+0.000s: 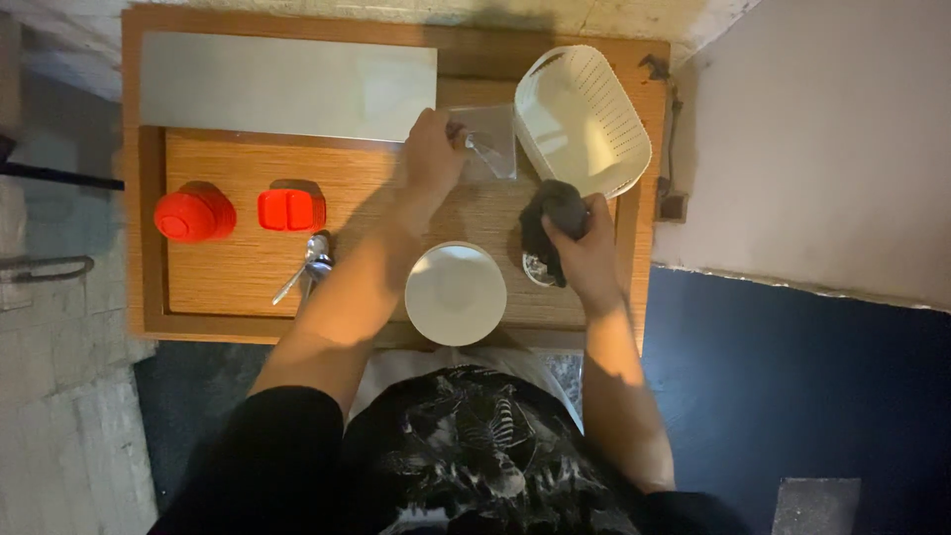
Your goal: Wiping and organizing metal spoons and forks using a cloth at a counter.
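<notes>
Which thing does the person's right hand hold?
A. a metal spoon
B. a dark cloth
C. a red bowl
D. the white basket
B: the right hand grips a dark cloth, bunched in its fingers just below the white basket; the spoons lie untouched at the left.

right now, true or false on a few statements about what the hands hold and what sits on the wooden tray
1. The left hand holds a clear glass. True.
2. The right hand grips a white towel. False: it grips a dark cloth.
3. The white bowl sits between the two forearms. True.
4. The white basket is at the tray's left end. False: it is at the right end.
5. Two red things stand inside the basket. False: they stand on the tray, left.
</notes>
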